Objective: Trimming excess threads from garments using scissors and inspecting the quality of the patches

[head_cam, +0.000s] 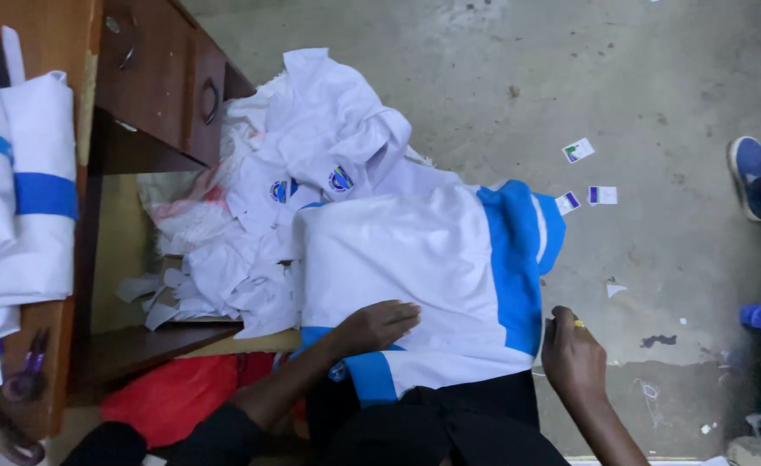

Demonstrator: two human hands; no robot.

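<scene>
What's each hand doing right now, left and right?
Left hand: open, flat on the white-and-blue garment.
Right hand: closed at the garment's edge, pinching something small and yellow; cannot tell what.

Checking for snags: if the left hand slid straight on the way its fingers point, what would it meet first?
The left hand lies flat on the white shirt, fingers toward its blue band. Sliding on, it would likely meet that band first, then the shirt's edge; depth is hard to judge.

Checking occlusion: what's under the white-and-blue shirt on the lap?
The white-and-blue shirt lies over dark clothing at its near edge; the left hand presses on top. Its far edge overlaps the white garment pile. Anything beneath its middle is covered.
</scene>
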